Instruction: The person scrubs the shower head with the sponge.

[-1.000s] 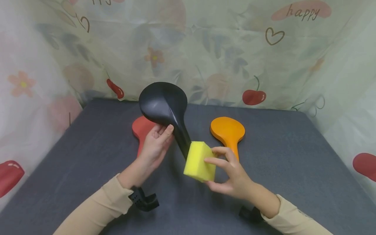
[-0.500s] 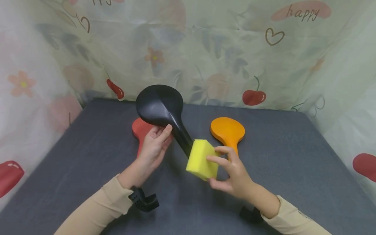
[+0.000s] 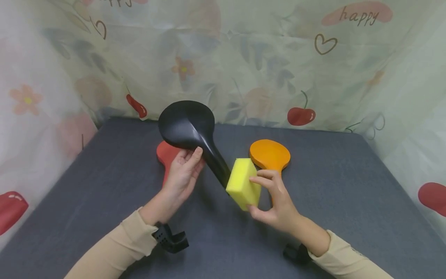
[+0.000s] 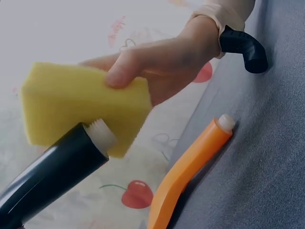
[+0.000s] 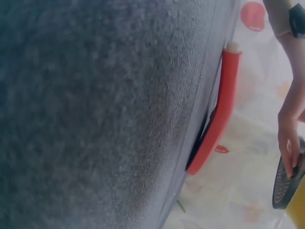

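Observation:
My left hand (image 3: pixel 182 172) grips a black shower head (image 3: pixel 188 124) just below its round head, holding it tilted above the table. A yellow sponge (image 3: pixel 240 184) is pinched between the thumb and fingers of my right hand (image 3: pixel 278 201). In the left wrist view, the sponge (image 4: pixel 71 100) overlaps the end of the black handle (image 4: pixel 52 174), beside its white threaded tip (image 4: pixel 101 136). The right wrist view catches my left hand (image 5: pixel 289 140) against the dotted spray face (image 5: pixel 282 186), with a corner of the sponge (image 5: pixel 298 207) below.
On the dark grey table (image 3: pixel 334 186), an orange shower head (image 3: pixel 270 153) lies behind my right hand. A red shower head (image 3: pixel 166 154) lies behind my left hand, partly hidden by it. Printed curtains (image 3: pixel 244 46) hang around the back and sides.
The sponge has moved right and up and turned a little in my right hand. The black shower head has shifted slightly left and down, while my left hand keeps its grip.

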Tool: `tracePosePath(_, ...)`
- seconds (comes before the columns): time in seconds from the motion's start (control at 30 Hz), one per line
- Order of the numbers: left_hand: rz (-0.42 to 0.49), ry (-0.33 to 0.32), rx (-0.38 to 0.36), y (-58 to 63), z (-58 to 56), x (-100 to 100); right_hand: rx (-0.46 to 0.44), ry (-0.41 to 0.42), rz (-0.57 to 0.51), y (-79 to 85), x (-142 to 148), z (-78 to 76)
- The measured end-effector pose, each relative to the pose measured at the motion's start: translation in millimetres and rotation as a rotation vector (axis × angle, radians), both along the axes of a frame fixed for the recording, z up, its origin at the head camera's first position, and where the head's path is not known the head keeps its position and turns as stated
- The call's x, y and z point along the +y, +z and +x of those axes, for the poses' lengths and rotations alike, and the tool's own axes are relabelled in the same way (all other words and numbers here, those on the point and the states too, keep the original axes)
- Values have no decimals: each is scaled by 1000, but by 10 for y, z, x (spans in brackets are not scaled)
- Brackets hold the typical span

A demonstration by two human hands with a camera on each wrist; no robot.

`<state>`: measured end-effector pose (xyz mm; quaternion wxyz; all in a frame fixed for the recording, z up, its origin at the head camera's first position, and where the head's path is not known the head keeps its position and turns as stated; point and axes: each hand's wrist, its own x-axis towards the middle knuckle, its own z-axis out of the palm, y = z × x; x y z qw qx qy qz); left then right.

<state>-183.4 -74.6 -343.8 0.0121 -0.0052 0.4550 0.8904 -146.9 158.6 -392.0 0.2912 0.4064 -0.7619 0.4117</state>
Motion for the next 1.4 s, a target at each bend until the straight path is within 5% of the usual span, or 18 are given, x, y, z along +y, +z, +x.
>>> tracePosePath(0.13,19,15,8,-3,2,2,-27,3,14,-4,-14,15)
tracePosePath(0.27,36,26,20,1,4,2,-264,47,-31,-23,-24,14)
tracePosePath(0.63,70,17,51,35,23,-3,-1030,495,-314,-53,-80,37)
tracePosePath(0.97,98,7,81,93,45,-26,-1355,881,-522,-120,-136,55)
tracePosePath(1.07,113,18,85,102,32,-41,-1390,874,-510,-111,-145,77)
tracePosePath(1.4,148,48,68,96,-11,-76,-1314,606,-457,-35,-148,105)
